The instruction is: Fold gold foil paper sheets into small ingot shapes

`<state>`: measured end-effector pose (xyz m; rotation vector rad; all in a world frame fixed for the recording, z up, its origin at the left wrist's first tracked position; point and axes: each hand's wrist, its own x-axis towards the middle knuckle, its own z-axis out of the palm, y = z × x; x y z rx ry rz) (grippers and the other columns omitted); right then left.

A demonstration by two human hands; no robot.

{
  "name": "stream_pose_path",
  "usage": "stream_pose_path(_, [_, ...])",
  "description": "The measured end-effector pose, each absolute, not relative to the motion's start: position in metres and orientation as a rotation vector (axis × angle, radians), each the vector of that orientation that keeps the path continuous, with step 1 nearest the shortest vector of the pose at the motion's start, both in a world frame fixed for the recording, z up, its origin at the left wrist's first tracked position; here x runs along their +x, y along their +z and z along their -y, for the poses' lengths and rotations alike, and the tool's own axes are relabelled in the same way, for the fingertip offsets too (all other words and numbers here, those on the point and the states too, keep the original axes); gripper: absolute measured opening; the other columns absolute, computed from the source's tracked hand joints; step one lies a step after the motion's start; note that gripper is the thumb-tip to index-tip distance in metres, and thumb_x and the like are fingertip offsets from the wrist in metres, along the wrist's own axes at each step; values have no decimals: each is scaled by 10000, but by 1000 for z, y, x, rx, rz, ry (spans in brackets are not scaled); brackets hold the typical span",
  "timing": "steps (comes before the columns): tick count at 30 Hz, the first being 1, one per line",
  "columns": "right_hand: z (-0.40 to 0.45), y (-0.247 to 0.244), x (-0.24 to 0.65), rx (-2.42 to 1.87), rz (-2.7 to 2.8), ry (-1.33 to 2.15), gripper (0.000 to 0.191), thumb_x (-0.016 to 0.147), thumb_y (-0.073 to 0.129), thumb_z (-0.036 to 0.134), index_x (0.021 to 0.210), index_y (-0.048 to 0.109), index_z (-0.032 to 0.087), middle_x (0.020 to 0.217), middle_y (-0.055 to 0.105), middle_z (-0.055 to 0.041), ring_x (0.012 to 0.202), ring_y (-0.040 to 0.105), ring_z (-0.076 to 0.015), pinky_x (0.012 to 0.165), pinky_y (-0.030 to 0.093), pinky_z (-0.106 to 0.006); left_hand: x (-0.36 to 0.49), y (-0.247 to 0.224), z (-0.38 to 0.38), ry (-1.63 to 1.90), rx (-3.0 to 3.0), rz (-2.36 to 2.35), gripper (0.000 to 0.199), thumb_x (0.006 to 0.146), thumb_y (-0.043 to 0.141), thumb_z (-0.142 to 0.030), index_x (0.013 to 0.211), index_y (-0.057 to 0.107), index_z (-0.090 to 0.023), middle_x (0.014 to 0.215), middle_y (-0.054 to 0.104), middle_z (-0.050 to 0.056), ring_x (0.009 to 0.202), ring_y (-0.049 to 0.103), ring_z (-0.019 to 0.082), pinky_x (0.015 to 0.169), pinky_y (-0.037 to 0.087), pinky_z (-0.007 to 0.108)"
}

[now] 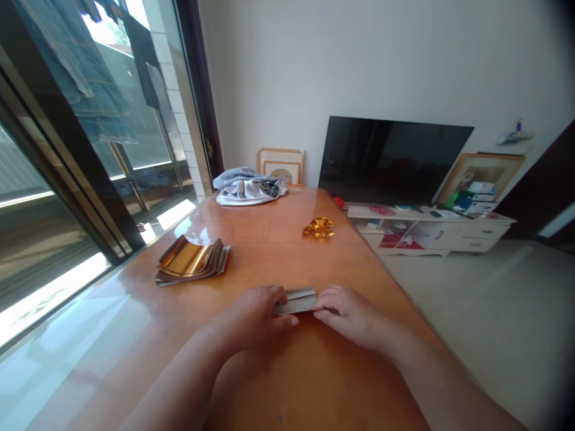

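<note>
Between my two hands a small folded sheet of paper (296, 303), pale grey on the side that shows, lies low over the wooden table (341, 377). My left hand (265, 308) grips its left end, fingers over the top and thumb along the near side. On the right end, my right hand (344, 308) pinches the near corner between thumb and fingers. A stack of shiny gold foil sheets (193, 260) rests on the table to the left. Farther off, toward the right edge, sits a folded piece of gold foil paper (318, 227).
A bundle of silvery grey cloth (247, 187) lies at the table's far end. Beyond the right edge are tiled floor (476, 299), a white cabinet (449, 230) and a large television (395, 158). Glass sliding doors (90, 149) run along the left.
</note>
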<state>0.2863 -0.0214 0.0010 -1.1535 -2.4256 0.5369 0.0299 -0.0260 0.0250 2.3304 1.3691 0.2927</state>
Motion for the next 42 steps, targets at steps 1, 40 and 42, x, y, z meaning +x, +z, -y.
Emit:
stream_pose_path(1, [21, -1, 285, -1153, 2404, 586, 185, 928, 581, 277, 903, 762, 247, 864, 733, -31, 824, 649, -181, 786, 486, -281, 31, 24, 25, 315, 2326, -1380, 277, 897, 566, -469, 984, 646, -218, 927, 680, 41, 823, 621, 204, 655, 408, 267])
stream_pose_path(40, [27, -7, 257, -1283, 2270, 124, 161, 958, 526, 238, 973, 686, 238, 999, 700, -58, 966, 594, -223, 873, 433, -347, 45, 5, 10, 330, 2382, -1694, 175, 954, 442, -323, 860, 549, -221, 885, 691, 56, 754, 622, 192, 628, 350, 270])
stream_pose_path(42, [33, -3, 254, -1229, 2368, 139, 198, 968, 522, 246, 1070, 692, 241, 1097, 703, -64, 1031, 587, -233, 926, 420, -364, 46, 5, 9, 323, 2387, -1690, 163, 948, 449, -308, 858, 553, -221, 892, 689, 58, 768, 627, 193, 639, 358, 270])
